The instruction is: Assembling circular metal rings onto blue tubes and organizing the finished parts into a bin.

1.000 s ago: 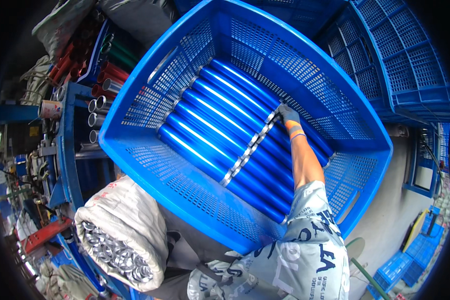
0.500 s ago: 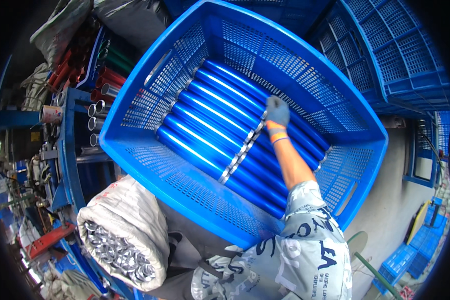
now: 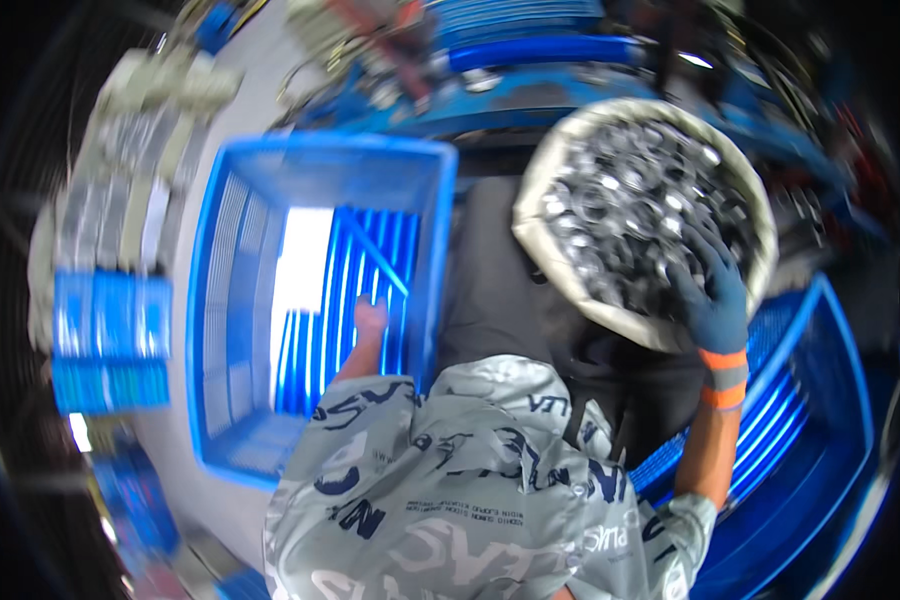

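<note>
On the left, a blue plastic crate holds shiny blue tubes in a row, with one thin tube lying slantwise over them. My bare left hand is down in this crate among the tubes, its fingers curled; blur hides what they hold, if anything. A pale sack at the right is full of loose silvery metal rings. Over its near right part reaches my right hand, in a grey-blue glove with an orange cuff, fingers spread and touching the rings.
Another blue crate with blue tubes stands at the lower right, behind my right forearm. A blue bench crosses the far side, with a blue tube on it. Blue bins are stacked at the left.
My view has swung round. The gloved right hand has left the tubes in the crate and is now at the sack of rings. My left hand has come into view.
</note>
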A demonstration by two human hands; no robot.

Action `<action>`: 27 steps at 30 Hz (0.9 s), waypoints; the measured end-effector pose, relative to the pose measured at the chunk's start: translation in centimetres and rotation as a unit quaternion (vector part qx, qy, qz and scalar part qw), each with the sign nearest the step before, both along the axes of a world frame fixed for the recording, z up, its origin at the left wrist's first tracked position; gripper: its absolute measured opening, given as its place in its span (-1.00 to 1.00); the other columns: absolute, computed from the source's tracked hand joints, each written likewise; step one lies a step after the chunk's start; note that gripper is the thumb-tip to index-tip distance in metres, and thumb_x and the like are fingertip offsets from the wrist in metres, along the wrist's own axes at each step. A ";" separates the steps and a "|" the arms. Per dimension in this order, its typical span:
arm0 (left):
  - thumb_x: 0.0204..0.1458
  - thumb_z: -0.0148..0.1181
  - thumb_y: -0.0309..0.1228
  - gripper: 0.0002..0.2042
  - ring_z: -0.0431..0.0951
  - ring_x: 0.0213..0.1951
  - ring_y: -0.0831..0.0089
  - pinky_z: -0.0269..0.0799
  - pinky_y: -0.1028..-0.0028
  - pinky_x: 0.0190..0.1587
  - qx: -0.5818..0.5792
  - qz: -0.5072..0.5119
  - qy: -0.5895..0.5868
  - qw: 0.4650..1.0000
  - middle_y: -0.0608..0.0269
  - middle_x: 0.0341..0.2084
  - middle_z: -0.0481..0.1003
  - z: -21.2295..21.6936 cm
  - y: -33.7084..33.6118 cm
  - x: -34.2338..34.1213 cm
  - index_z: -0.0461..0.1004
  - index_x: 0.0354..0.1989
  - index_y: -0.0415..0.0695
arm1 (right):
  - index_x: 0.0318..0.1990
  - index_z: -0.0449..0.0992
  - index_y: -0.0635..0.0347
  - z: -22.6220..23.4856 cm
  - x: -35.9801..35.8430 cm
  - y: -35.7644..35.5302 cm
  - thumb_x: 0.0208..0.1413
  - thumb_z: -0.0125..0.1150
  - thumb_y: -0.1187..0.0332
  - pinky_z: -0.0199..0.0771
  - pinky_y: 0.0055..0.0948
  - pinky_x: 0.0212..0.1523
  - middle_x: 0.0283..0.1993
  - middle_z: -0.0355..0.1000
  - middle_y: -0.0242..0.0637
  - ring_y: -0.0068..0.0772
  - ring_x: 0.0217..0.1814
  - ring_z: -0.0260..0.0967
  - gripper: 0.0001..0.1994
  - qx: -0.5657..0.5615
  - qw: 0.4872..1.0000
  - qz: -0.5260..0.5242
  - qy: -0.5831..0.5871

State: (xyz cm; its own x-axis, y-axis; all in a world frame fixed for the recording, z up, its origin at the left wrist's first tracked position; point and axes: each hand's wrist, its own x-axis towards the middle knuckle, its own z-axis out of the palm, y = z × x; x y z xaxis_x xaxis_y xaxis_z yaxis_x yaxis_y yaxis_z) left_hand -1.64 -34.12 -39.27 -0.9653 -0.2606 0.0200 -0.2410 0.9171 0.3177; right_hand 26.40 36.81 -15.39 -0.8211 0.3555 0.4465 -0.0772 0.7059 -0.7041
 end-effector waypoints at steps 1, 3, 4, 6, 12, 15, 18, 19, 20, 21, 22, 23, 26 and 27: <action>0.16 0.45 -0.09 -0.32 0.67 0.32 -0.29 0.57 -0.03 0.40 -0.014 0.065 -0.052 0.996 -0.40 0.23 0.67 -0.2 -6.1 2.0 0.59 0.35 -0.35 | 0.50 0.59 0.18 0.5 -2.4 -2.6 0.34 0.58 0.11 0.41 0.10 0.61 0.58 0.45 0.20 0.28 0.67 0.37 -0.34 0.069 0.997 -0.005 -0.022; 0.12 0.45 -0.10 -0.30 0.68 0.33 -0.29 0.60 -0.01 0.40 -0.010 0.149 -0.120 0.981 -0.41 0.25 0.66 -3.1 -14.7 9.2 0.58 0.36 -0.35 | 0.61 0.47 0.14 -2.2 -6.1 -6.0 0.26 0.63 -0.07 0.34 0.22 0.65 0.64 0.35 0.26 0.46 0.72 0.25 -0.13 0.200 0.975 0.010 -0.100; 0.12 0.45 -0.10 -0.28 0.67 0.33 -0.28 0.60 -0.01 0.40 -0.019 0.167 -0.163 0.972 -0.40 0.28 0.65 -4.5 -16.6 11.5 0.55 0.39 -0.36 | 0.64 0.43 0.12 -3.4 -6.9 -7.2 0.23 0.64 -0.13 0.34 0.26 0.64 0.65 0.33 0.30 0.51 0.72 0.23 -0.08 0.209 0.962 0.021 -0.173; 0.13 0.45 -0.09 -0.22 0.65 0.37 -0.27 0.58 -0.01 0.44 -0.001 0.185 -0.220 0.958 -0.40 0.34 0.61 -8.8 -16.2 15.2 0.49 0.45 -0.37 | 0.65 0.43 0.10 -4.9 -7.2 -8.7 0.20 0.62 -0.25 0.37 0.33 0.60 0.64 0.31 0.38 0.56 0.69 0.24 -0.02 0.233 0.942 0.016 -0.241; 0.12 0.59 0.00 -0.09 0.57 0.47 -0.24 0.47 0.03 0.55 0.087 0.182 -0.149 0.968 -0.42 0.40 0.56 -16.2 -15.9 11.1 0.46 0.51 -0.42 | 0.53 0.58 0.17 -4.2 -9.8 -11.5 0.36 0.48 0.00 0.34 0.24 0.63 0.57 0.49 0.11 0.40 0.64 0.34 -0.31 0.219 0.931 0.088 -0.280; 0.14 0.60 0.04 -0.10 0.55 0.49 -0.24 0.45 0.06 0.57 0.164 0.202 -0.107 0.960 -0.43 0.42 0.55 -18.3 -13.2 1.3 0.49 0.49 -0.42 | 0.51 0.60 0.18 -4.0 -11.4 -13.6 0.42 0.40 -0.02 0.30 0.20 0.64 0.58 0.49 0.06 0.29 0.68 0.30 -0.35 0.189 0.935 0.085 -0.287; 0.14 0.62 0.02 -0.11 0.55 0.48 -0.17 0.49 0.04 0.55 0.182 0.219 -0.124 0.951 -0.39 0.40 0.55 -17.9 -11.2 -7.8 0.44 0.50 -0.35 | 0.45 0.63 0.33 -5.0 -12.9 -14.9 0.48 0.36 0.05 0.28 0.06 0.67 0.56 0.53 0.06 0.16 0.64 0.39 -0.40 0.212 0.931 0.108 -0.277; 0.12 0.65 -0.02 -0.12 0.57 0.46 -0.17 0.53 0.04 0.52 0.192 0.224 -0.141 0.945 -0.37 0.38 0.56 -18.2 -9.5 -9.3 0.42 0.49 -0.33 | 0.47 0.62 0.34 -4.8 -12.5 -14.1 0.51 0.31 0.00 0.20 0.08 0.72 0.59 0.50 0.07 0.15 0.67 0.36 -0.38 0.257 0.914 0.115 -0.293; 0.12 0.65 -0.02 -0.12 0.57 0.46 -0.17 0.53 0.04 0.52 0.194 0.225 -0.144 0.944 -0.37 0.38 0.56 -17.9 -9.1 -12.1 0.42 0.49 -0.33 | 0.47 0.62 0.34 -5.1 -12.7 -14.5 0.52 0.29 -0.02 0.16 0.09 0.73 0.60 0.49 0.08 0.16 0.68 0.34 -0.37 0.243 0.915 0.106 -0.303; 0.13 0.64 -0.04 -0.09 0.52 0.50 -0.18 0.51 0.02 0.53 0.176 0.242 -0.148 0.943 -0.35 0.45 0.50 -17.8 -8.9 -14.5 0.37 0.53 -0.31 | 0.47 0.62 0.35 -5.3 -12.9 -14.9 0.54 0.26 -0.05 0.11 0.10 0.75 0.61 0.47 0.09 0.17 0.70 0.32 -0.36 0.228 0.917 0.099 -0.312; 0.13 0.64 -0.07 -0.06 0.47 0.54 -0.19 0.50 0.00 0.55 0.156 0.262 -0.152 0.940 -0.32 0.51 0.44 -17.9 -8.9 -16.2 0.31 0.58 -0.30 | 0.48 0.61 0.35 -5.3 -13.5 -15.0 0.57 0.18 -0.10 0.06 0.14 0.77 0.63 0.45 0.13 0.21 0.72 0.30 -0.33 0.260 0.904 0.116 -0.319; 0.13 0.64 -0.07 -0.06 0.47 0.54 -0.19 0.50 0.00 0.55 0.158 0.265 -0.155 0.938 -0.32 0.51 0.44 -18.2 -8.7 -17.9 0.31 0.58 -0.30 | 0.46 0.62 0.35 -5.3 -13.7 -15.0 0.59 0.11 -0.13 0.05 0.19 0.78 0.64 0.43 0.16 0.26 0.74 0.27 -0.32 0.271 0.900 0.123 -0.318; 0.10 0.68 -0.12 -0.01 0.48 0.53 -0.14 0.53 0.02 0.54 0.139 0.286 -0.229 0.920 -0.25 0.49 0.43 -19.8 -9.2 -20.9 0.20 0.60 -0.21 | 0.43 0.63 0.35 -5.9 -13.5 -14.1 0.61 0.08 -0.12 0.04 0.24 0.78 0.64 0.42 0.21 0.33 0.74 0.26 -0.34 0.293 0.882 0.125 -0.348; 0.10 0.68 -0.12 -0.01 0.48 0.53 -0.14 0.53 0.02 0.54 0.141 0.284 -0.231 0.920 -0.25 0.49 0.43 -20.5 -9.5 -21.5 0.20 0.60 -0.21 | 0.45 0.60 0.36 -6.1 -13.8 -13.9 0.61 0.07 -0.12 0.05 0.26 0.77 0.64 0.41 0.23 0.36 0.75 0.25 -0.33 0.296 0.880 0.135 -0.346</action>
